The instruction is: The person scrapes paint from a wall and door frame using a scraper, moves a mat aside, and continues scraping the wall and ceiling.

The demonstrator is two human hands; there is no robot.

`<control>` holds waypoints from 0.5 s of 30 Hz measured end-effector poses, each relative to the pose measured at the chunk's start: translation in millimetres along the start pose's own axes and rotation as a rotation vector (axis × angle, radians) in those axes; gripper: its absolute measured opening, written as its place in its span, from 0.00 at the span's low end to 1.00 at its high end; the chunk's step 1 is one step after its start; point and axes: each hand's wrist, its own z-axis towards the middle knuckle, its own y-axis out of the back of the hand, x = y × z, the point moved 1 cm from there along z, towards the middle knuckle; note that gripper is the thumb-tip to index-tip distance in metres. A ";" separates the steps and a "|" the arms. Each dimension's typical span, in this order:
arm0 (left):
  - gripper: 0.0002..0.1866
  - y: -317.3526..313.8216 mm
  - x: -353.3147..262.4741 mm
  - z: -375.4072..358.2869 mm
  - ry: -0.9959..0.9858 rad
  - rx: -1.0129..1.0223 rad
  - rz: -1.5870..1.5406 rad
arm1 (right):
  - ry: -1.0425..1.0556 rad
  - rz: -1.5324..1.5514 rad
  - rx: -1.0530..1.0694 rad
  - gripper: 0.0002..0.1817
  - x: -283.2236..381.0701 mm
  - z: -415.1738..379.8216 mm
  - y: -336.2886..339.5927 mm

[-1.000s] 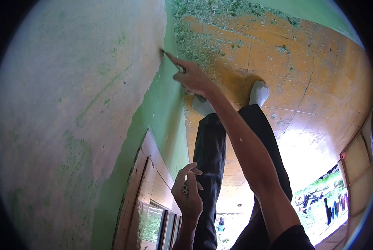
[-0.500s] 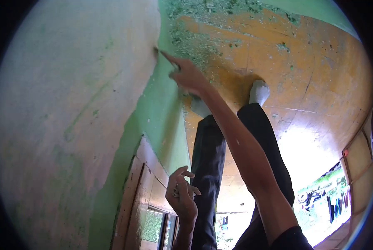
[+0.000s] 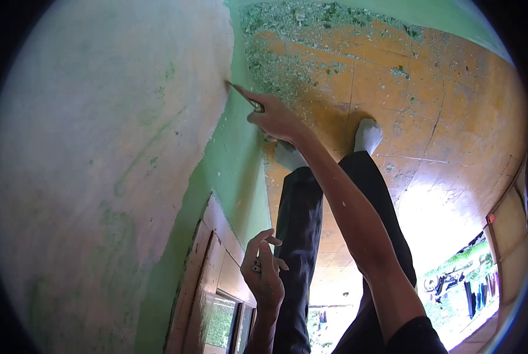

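My right hand is closed around a scraper, its thin blade seen nearly edge-on. The tip meets the wall where a pale, bare-looking area borders a strip of green paint. Much of the handle is hidden in my fingers. Lower down, my left hand hovers in front of my left leg, its fingers loosely bent and apart. A ring-like band shows on one finger, and I see nothing held there.
Green paint flakes litter the orange floor along the wall. My sock-covered feet stand close by. A wooden frame with glass panes sits at lower left. Bright daylight enters through an opening at lower right.
My right hand and the scraper have moved slightly down and right in view, still at the paint's edge. The whole scene has shifted a little the same way. My left hand stays loosely bent.
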 end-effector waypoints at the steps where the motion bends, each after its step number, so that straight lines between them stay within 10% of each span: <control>1: 0.17 0.1 -2.2 -0.2 -0.007 0.001 0.000 | 0.007 -0.001 -0.002 0.41 0.2 8.5 3.0; 15: 0.16 9.3 4.3 18.5 -0.189 -0.159 0.189 | 0.034 0.049 -0.096 0.40 4.0 22.3 8.6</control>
